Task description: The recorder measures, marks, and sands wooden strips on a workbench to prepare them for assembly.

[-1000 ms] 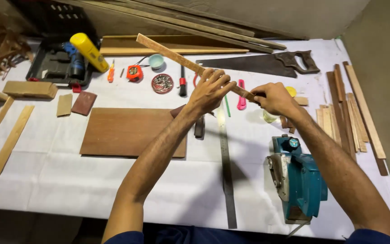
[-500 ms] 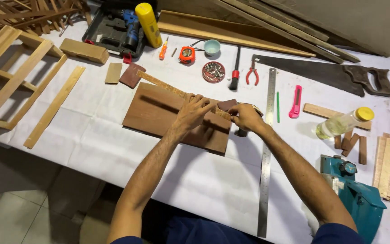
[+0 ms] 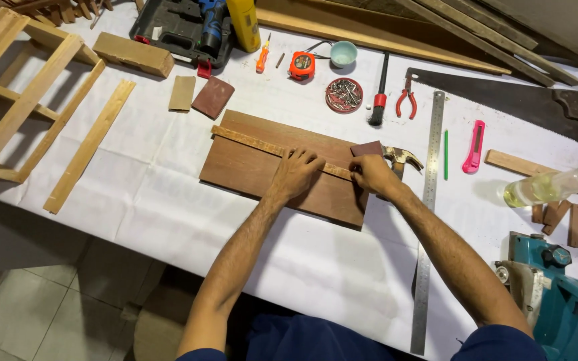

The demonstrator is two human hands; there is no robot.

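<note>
Lowered since before, wooden strip (image 3: 272,148) flat on brown board (image 3: 249,167), left hand (image 3: 296,172) and right hand (image 3: 371,174) each in closed grip upon it.

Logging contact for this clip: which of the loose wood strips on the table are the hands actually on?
The thin strip lying across the brown board, under the left hand and right hand. The longer strip at left lies untouched on the cloth.

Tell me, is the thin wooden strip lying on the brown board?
Yes, the thin wooden strip lies flat across the brown board, pressed by both hands.
</note>
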